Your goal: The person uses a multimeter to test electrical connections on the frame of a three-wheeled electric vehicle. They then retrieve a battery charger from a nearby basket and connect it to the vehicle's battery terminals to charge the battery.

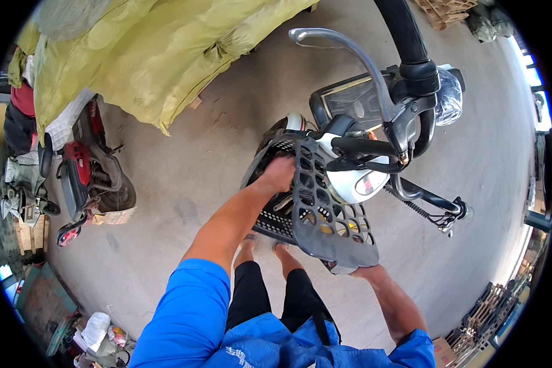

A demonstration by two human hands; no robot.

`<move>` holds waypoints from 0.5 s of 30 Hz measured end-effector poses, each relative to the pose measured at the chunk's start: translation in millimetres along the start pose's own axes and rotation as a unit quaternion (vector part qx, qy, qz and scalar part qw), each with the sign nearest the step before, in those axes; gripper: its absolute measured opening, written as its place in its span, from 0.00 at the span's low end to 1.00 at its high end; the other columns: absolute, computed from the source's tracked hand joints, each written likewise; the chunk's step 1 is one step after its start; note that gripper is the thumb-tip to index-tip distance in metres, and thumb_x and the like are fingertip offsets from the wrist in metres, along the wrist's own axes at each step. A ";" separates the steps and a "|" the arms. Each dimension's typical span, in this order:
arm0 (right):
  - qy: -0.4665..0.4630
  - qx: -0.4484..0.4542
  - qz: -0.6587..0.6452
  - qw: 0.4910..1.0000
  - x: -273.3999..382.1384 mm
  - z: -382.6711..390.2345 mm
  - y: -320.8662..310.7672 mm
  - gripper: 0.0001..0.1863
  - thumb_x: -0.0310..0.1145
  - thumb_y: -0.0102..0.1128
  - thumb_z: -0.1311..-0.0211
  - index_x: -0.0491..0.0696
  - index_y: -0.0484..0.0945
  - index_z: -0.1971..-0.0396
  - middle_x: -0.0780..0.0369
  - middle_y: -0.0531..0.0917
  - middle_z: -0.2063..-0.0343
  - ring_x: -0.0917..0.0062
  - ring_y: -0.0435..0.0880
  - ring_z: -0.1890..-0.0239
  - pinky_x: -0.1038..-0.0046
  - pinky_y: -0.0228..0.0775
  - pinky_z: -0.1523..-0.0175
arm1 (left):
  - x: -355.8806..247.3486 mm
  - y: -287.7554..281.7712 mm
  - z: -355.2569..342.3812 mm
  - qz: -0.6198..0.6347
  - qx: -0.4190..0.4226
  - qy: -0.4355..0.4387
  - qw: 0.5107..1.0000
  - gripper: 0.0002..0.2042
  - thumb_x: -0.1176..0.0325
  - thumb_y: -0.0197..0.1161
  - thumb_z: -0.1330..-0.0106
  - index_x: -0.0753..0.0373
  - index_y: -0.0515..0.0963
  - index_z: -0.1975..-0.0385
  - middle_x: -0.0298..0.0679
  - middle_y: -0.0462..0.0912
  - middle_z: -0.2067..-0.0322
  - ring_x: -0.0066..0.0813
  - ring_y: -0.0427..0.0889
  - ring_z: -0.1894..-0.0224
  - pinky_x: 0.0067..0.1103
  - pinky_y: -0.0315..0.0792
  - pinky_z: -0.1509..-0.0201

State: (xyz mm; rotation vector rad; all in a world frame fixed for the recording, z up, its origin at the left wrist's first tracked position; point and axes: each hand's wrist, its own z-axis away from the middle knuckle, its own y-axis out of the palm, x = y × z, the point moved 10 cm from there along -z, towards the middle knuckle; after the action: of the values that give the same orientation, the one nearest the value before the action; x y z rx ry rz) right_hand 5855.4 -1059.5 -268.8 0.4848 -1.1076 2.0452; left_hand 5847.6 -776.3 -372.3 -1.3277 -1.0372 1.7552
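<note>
1 blue shirt (257, 334), L hand (280, 172) in 1 dk basket (322, 242), can't tell grip, R hand (369, 273) holding basket, 1 bike (345, 187)

Up at head height, the left head camera points steeply down past a blue shirt (184, 313) to the floor (484, 184). It looks onto the basket (334, 247) from close above, near mid-view, while its wide fisheye sweep bends out to pallets (481, 313) along the right rim.
</note>
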 end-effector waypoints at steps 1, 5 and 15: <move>0.004 0.009 -0.020 1.000 5.0 1.4 1.3 0.30 0.48 0.62 0.42 0.55 0.70 0.40 0.64 0.74 0.41 0.68 0.70 0.39 0.63 0.60 0.35 | -18.9 -18.2 -1.2 0.024 -0.026 0.032 0.999 0.21 0.62 0.67 0.53 0.58 0.78 0.56 0.40 0.79 0.57 0.39 0.74 0.48 0.36 0.64 0.41; -0.068 -0.032 -0.056 0.996 32.4 -1.6 -18.5 0.28 0.49 0.58 0.39 0.57 0.70 0.40 0.66 0.74 0.41 0.70 0.69 0.38 0.62 0.58 0.33 | -53.6 -31.3 12.2 -0.177 -0.061 0.067 0.980 0.11 0.62 0.56 0.43 0.54 0.76 0.61 0.35 0.78 0.56 0.34 0.72 0.46 0.32 0.65 0.43; 0.114 0.077 -0.036 0.990 29.2 6.2 -47.6 0.29 0.50 0.66 0.53 0.53 0.77 0.49 0.58 0.80 0.49 0.65 0.76 0.45 0.69 0.68 0.42 | -98.7 -154.2 101.0 -0.028 0.055 -0.127 0.990 0.21 0.64 0.67 0.57 0.61 0.78 0.60 0.41 0.80 0.60 0.40 0.77 0.55 0.33 0.66 0.56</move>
State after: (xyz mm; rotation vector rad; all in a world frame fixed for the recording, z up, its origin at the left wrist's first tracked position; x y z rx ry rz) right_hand 5872.6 -1035.5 -221.0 0.3516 -0.7898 2.0731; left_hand 5782.1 -814.1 -177.3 -1.0159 -1.0849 1.9453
